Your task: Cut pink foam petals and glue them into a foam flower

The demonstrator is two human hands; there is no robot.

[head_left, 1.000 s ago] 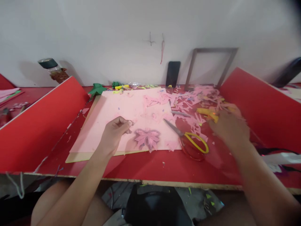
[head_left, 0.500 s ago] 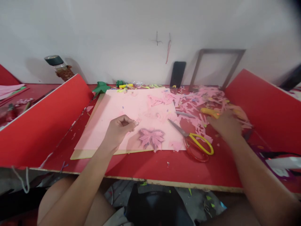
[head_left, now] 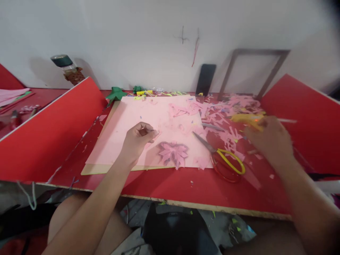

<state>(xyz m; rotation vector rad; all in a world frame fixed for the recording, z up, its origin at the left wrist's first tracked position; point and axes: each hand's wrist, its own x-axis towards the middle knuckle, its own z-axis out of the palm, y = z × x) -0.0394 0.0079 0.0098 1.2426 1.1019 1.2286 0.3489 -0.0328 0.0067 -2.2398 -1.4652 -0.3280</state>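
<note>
My left hand [head_left: 139, 140] is pinched above a large pink paper sheet [head_left: 106, 148]. Something tiny and pale shows at its fingertips, too small to name. A pink paper butterfly [head_left: 174, 154] with dark edges lies just right of that hand, near the sheet's front edge. At the right, my right hand [head_left: 273, 141] is closed around a yellow glue gun [head_left: 247, 119], raised above the paper scraps; a small light glows on it and a white stick juts from its back. Between the hands rest scissors [head_left: 212, 148] with one yellow and one red handle, their blades on the sheet.
Pink paper scraps [head_left: 239, 106] cover the back right. A black phone [head_left: 206, 79] and a dark frame [head_left: 228, 74] lean on the wall. Red dividers [head_left: 58, 127] flank the table. Behind the left one stands a jar [head_left: 71, 71]. A green paper piece [head_left: 116, 94] lies at the back.
My right hand has lifted the yellow glue gun from among the scraps and shifted right. The left hand keeps its pinch over the sheet. The whole view has shifted slightly.
</note>
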